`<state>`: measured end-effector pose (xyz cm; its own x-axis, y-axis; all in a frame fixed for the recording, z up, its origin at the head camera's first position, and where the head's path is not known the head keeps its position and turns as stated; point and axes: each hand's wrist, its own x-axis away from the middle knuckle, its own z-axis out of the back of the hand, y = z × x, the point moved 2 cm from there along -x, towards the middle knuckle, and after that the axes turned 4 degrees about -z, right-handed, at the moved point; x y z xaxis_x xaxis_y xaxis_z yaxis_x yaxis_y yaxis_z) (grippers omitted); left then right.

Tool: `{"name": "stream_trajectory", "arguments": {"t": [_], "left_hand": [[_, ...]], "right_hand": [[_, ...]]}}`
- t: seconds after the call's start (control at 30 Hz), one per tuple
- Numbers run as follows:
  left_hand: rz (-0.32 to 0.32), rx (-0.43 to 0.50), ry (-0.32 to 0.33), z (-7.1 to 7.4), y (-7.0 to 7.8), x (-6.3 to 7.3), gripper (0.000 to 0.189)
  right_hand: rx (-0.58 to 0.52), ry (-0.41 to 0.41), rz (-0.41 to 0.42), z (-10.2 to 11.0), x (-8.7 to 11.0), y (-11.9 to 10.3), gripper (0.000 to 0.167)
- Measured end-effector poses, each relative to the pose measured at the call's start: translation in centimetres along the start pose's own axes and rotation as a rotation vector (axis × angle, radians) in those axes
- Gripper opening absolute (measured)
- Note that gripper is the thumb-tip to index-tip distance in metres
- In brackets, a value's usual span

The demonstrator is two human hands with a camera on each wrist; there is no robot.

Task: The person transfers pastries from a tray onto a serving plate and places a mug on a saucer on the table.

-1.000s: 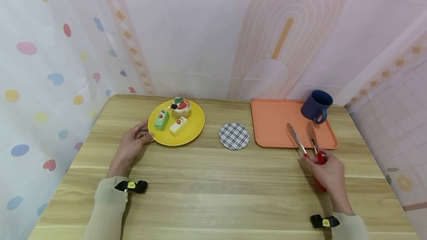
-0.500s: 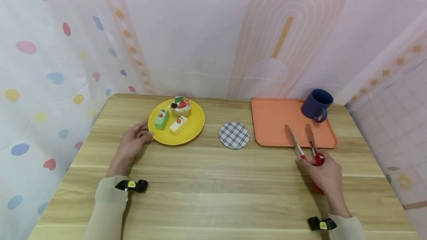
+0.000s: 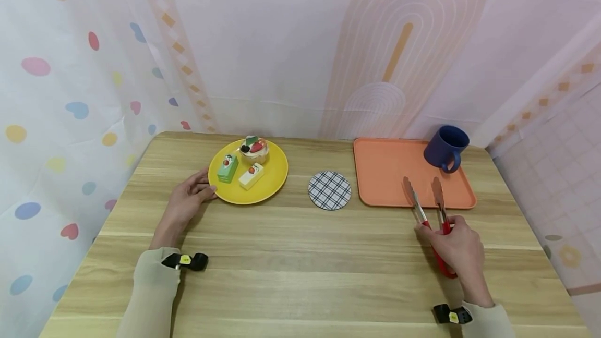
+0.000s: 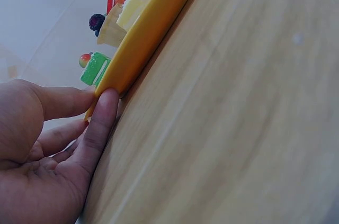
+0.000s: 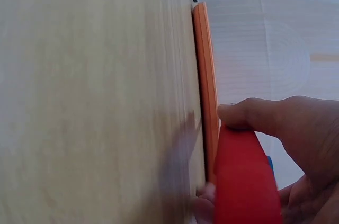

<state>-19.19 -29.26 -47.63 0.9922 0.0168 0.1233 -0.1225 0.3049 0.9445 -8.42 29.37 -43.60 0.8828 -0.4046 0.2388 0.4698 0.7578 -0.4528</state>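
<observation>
At the left, a yellow plate [image 3: 269,188] carries a green cake slice [image 3: 227,169], a cream-coloured cake slice [image 3: 251,176] and a fruit-topped dessert cup [image 3: 254,151]. My left hand [image 3: 184,201] pinches the plate's near-left rim between thumb and fingers, as the left wrist view also shows. On the right, my right hand [image 3: 457,246] holds red-handled metal tongs [image 3: 438,257], their arms spread with nothing between the tips. The tong tips are over the front part of an orange tray [image 3: 382,171]; whether they touch it I cannot tell.
A dark blue mug [image 3: 445,148] stands at the tray's back right corner. Between plate and tray lies a round checked coaster [image 3: 329,191]. Behind the wooden table [image 3: 300,275] hangs a patterned cloth [image 3: 263,51].
My right hand and the tongs have shifted slightly left and back towards me. The left hand and the plate have stayed in place.
</observation>
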Motion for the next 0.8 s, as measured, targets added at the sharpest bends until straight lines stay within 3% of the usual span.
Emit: {"name": "stream_trajectory", "arguments": {"t": [0.2,0.4,0.8], "left_hand": [[-0.004,-0.007,0.001,-0.07,0.12,0.24,0.063],[-0.008,-0.002,-0.001,0.02,-0.03,0.26,0.063],[0.018,0.022,0.020,-0.16,0.11,0.35,0.064]], "right_hand": [[0.016,-0.022,-0.018,0.21,0.20,-0.30,0.083],[0.055,-0.066,-0.027,0.09,0.24,-0.35,0.083],[0.090,-0.107,0.012,0.01,-0.42,-0.02,0.108]]}}
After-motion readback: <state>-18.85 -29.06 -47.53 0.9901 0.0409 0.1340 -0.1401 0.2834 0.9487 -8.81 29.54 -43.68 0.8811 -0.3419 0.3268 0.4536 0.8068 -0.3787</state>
